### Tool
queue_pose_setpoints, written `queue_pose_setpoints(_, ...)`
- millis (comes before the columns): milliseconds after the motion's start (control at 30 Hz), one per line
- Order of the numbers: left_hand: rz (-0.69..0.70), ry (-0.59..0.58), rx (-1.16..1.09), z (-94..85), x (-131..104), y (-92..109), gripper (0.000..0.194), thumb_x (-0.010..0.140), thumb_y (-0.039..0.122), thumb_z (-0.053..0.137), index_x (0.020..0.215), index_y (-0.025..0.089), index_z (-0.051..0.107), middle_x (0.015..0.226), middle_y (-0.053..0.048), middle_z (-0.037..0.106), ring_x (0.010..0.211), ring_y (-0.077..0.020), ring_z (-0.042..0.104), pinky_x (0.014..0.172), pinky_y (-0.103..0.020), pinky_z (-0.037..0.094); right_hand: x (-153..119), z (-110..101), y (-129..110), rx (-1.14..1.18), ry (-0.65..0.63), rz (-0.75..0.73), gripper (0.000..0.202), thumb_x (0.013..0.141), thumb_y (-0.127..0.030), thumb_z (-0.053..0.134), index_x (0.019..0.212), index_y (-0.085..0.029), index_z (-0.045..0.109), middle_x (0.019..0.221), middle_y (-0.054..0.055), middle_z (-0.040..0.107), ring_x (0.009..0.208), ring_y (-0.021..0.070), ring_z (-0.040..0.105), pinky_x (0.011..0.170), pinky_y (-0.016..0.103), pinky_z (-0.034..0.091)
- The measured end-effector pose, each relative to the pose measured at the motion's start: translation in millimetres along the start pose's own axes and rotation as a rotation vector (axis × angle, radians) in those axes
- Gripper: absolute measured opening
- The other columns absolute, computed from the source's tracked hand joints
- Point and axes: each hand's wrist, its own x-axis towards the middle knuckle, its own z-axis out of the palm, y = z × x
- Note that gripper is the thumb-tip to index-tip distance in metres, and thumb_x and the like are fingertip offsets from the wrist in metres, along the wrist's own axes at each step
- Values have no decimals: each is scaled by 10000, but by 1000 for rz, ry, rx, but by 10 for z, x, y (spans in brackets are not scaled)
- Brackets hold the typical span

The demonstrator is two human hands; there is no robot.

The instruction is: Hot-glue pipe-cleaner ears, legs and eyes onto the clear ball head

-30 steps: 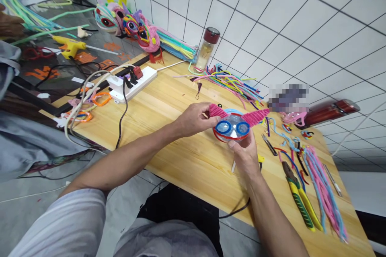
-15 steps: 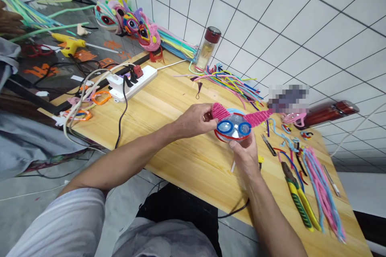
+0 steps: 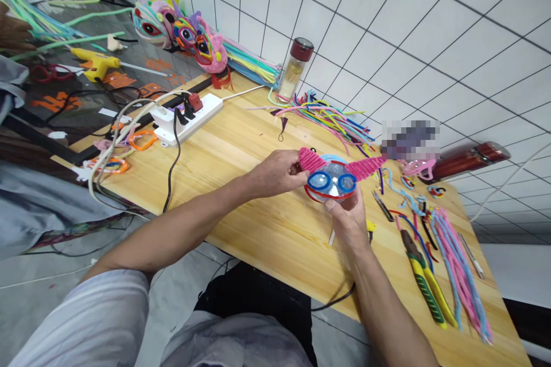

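Between my hands, raised above the wooden table point(image 3: 258, 223), is a small craft head point(image 3: 334, 171) with a clear body, two blue rings like eyes and a red band along its edge. Two pink fuzzy ears stick out of it, a left one point(image 3: 310, 161) and a longer right one point(image 3: 367, 168). My left hand point(image 3: 278, 175) pinches the left ear's lower edge, its fingertips partly hidden. From below, my right hand point(image 3: 348, 221) grips the head, thumb on the front rim and fingers behind it.
Pliers point(image 3: 419, 284), snips point(image 3: 383, 206) and pink-blue pipe cleaners point(image 3: 460, 275) lie at right. Behind stand a glass bottle point(image 3: 295, 71) and loose pipe cleaners point(image 3: 331, 117). Leftward are a power strip point(image 3: 189, 120), finished craft heads point(image 3: 181, 34), a yellow glue gun point(image 3: 95, 65) and another person's hand point(image 3: 15, 28).
The view has shifted very slightly. Both hands keep the same hold on the craft head, which looks almost unmoved.
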Motion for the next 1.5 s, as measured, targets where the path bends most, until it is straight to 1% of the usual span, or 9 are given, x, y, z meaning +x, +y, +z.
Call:
queue_pose_setpoints(200,-22,-18,-7,-64,3,67,88,863,210,653,909,159,708,747,-1,684,667,-135,601,624,-245,478,-8,13,-26,20,-2,5,747,618,-463,1018,1250,-294,658,1325,72,770,1286,336,705,1173,527,518)
queue_pose_setpoints(500,28,21,-19,17,-3,-68,81,862,204,694,919,150,716,776,-22,722,689,-142,649,636,-243,521,-2,6,-9,10,-34,-14,796,635,-490,1010,1316,-301,645,1419,84,741,1351,353,681,1194,552,511)
queue_pose_setpoints(800,1,-7,-14,0,8,-48,77,864,227,726,919,174,713,740,-8,701,692,-157,660,657,-261,546,-7,3,-1,29,-16,-7,738,643,-440,1012,1278,-295,665,1389,79,751,1335,341,688,1191,543,507)
queue_pose_setpoints(867,-9,-47,-1,-47,4,-7,108,868,242,719,948,175,692,754,0,685,676,-143,638,647,-256,535,-7,10,-18,25,-6,-9,746,638,-448,1011,1281,-296,665,1383,78,752,1342,342,681,1194,545,504)
queue_pose_setpoints(933,2,-32,5,-109,-4,38,238,853,250,727,1070,171,667,889,-21,711,705,-135,639,652,-254,538,-5,19,-37,21,4,-14,763,631,-453,1011,1291,-292,663,1387,80,748,1352,341,671,1197,537,501)
queue_pose_setpoints(1067,210,93,50,-215,-13,83,533,829,169,704,1342,199,564,1383,-140,646,1048,-194,695,839,-310,605,-5,27,-52,33,-2,-12,781,624,-450,1015,1302,-287,663,1389,82,745,1334,338,676,1179,519,517)
queue_pose_setpoints(1200,459,24,183,-241,-5,66,442,867,65,638,1278,221,596,1402,-151,639,1365,-266,608,998,-386,602,-9,15,-38,41,-11,-6,741,639,-447,1013,1278,-305,665,1333,63,767,1284,327,704,1155,509,528)
queue_pose_setpoints(1333,544,-20,243,-206,9,36,391,930,43,617,1289,196,594,1271,-134,702,1252,-239,671,972,-392,613,-10,8,-28,34,-15,-1,744,630,-442,1020,1268,-292,669,1332,68,766,1274,326,708,1140,496,534)
queue_pose_setpoints(1500,524,-2,300,-161,2,-8,311,973,62,632,1268,161,623,1111,-91,733,1042,-179,712,854,-290,607,-5,1,-6,49,-9,-4,784,610,-440,1034,1288,-287,671,1339,70,763,1270,321,703,1128,478,542)
